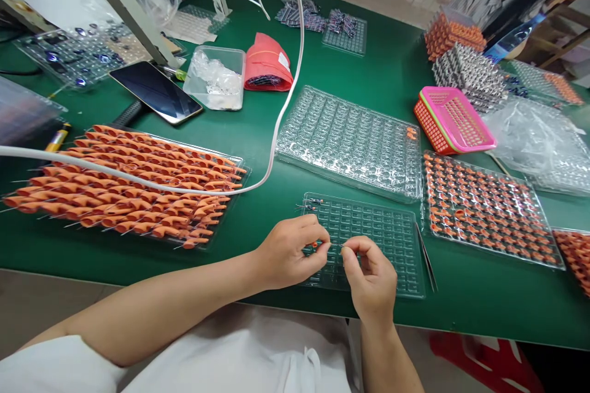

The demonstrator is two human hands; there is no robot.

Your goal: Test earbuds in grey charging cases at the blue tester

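Note:
My left hand is closed in a pinch above the left part of a clear plastic tray with rows of small cells. My right hand pinches just to the right of it, the fingertips of both hands a short gap apart. Whatever they hold is too small to name; a thin dark line shows at the right fingertips. A small orange bit shows inside the curl of my left fingers, held or lying behind I cannot tell. Several small wired parts lie in the tray's top left cells. Tweezers rest along its right edge.
A tray of orange pieces with wires stands at left, crossed by a white cable. Beyond are a phone, a clear box and a large clear tray. Pink basket and filled tray stand right. A person sits opposite.

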